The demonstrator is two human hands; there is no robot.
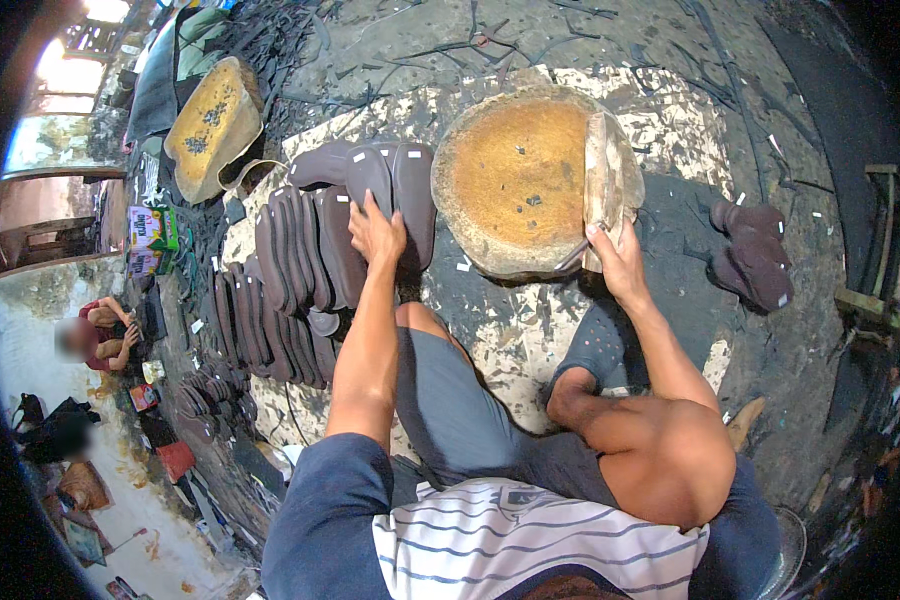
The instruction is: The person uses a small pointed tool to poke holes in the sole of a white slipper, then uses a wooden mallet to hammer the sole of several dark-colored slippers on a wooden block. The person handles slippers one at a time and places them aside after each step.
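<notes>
My left hand [375, 232] reaches forward and rests its fingers on a dark brown shoe sole [368, 178] in a fanned row of brown soles [300, 255]. My right hand [615, 258] is at the near right edge of a round wooden cutting block [515, 175], gripping a thin dark tool [574, 253] that points left along the block's rim. A pale sole-shaped template [600, 170] stands on the block's right side, just above that hand. My knees are bent below the block.
Two brown soles [755, 255] lie on the ground to the right. A second worn block [210, 125] lies tipped at the upper left. More soles [210, 395] trail down the left. A seated person [100, 335] is far left. Scraps litter the floor.
</notes>
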